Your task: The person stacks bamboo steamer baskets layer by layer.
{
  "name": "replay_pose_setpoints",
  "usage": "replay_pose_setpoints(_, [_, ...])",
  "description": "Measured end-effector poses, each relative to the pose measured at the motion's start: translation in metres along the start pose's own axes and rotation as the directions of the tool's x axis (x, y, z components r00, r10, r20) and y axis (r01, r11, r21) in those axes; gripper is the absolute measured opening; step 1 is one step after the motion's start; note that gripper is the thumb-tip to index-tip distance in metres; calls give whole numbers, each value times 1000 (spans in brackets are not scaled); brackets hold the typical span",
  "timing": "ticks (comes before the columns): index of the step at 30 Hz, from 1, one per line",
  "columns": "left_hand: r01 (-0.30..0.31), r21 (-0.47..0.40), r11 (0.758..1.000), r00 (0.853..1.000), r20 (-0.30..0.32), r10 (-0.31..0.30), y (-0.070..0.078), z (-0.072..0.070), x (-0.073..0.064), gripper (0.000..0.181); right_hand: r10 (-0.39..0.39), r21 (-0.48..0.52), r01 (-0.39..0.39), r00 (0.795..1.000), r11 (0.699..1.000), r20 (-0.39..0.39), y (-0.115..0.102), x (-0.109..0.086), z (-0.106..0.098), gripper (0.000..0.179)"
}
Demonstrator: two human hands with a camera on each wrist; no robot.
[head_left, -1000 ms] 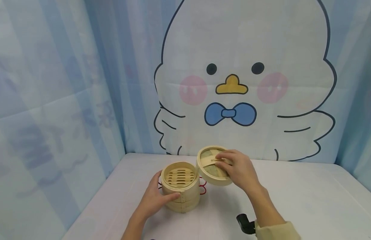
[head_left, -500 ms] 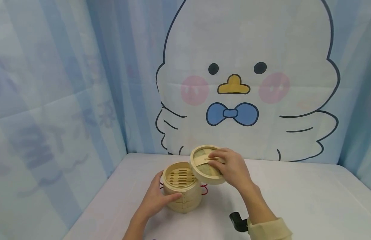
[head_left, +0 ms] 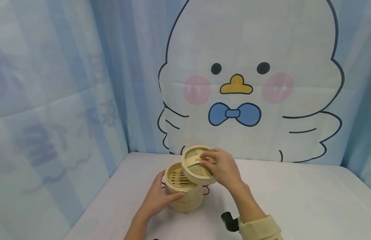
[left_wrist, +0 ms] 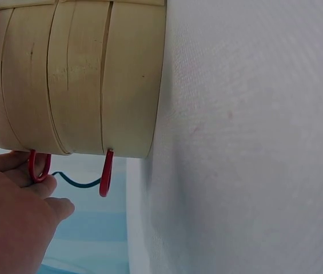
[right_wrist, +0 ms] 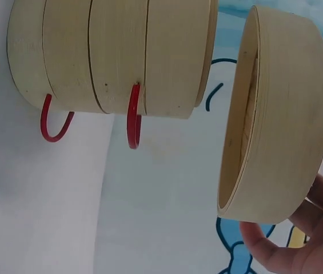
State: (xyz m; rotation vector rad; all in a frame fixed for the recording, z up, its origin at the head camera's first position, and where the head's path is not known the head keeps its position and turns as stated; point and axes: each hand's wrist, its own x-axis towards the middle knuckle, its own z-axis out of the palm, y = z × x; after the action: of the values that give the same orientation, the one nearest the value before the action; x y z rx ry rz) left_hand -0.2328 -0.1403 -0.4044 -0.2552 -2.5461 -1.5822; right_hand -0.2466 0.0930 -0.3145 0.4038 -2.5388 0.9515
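Note:
A stack of bamboo steamer baskets (head_left: 185, 198) stands on the table, its slatted rack (head_left: 175, 177) partly showing at the top. My left hand (head_left: 157, 196) holds the stack from the left, thumb across the front, fingers round the far side. In the left wrist view some of its fingers lie by a red loop handle (left_wrist: 105, 177). My right hand (head_left: 222, 166) pinches the handle strip of the round bamboo lid (head_left: 193, 161). The lid is tilted above the right part of the stack. In the right wrist view a gap shows between lid (right_wrist: 290, 114) and top basket (right_wrist: 175, 57).
A white-covered table (head_left: 293, 196) extends to the right and front. Beside the right forearm is a black angled object (head_left: 228, 221). Behind hangs a curtain (head_left: 242, 136) with a cartoon bird, and a blue-white curtain (head_left: 53, 133) hangs at the left.
My right hand has moved left with the lid, from beside the stack to over its right part. The left hand keeps its hold; the head view has shifted slightly.

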Motion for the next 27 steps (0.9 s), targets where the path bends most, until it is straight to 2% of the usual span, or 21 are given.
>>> replay_pose_setpoints(7, [-14,7,1000,1000,2,14,-2,-1,0,103,-6,1,6,1000,1000,13,-10,1,11,17])
replay_pose_setpoints(21, [-16,-24,1000,1000,17,16,-2,-2,2,101,-13,-24,14,999,1000,39,-28,2,26,16])
replay_pose_setpoints(27, [-8,-10,1000,1000,16,8,-2,-2,1,102,-3,-31,4,999,1000,39,-34,2,32,17])
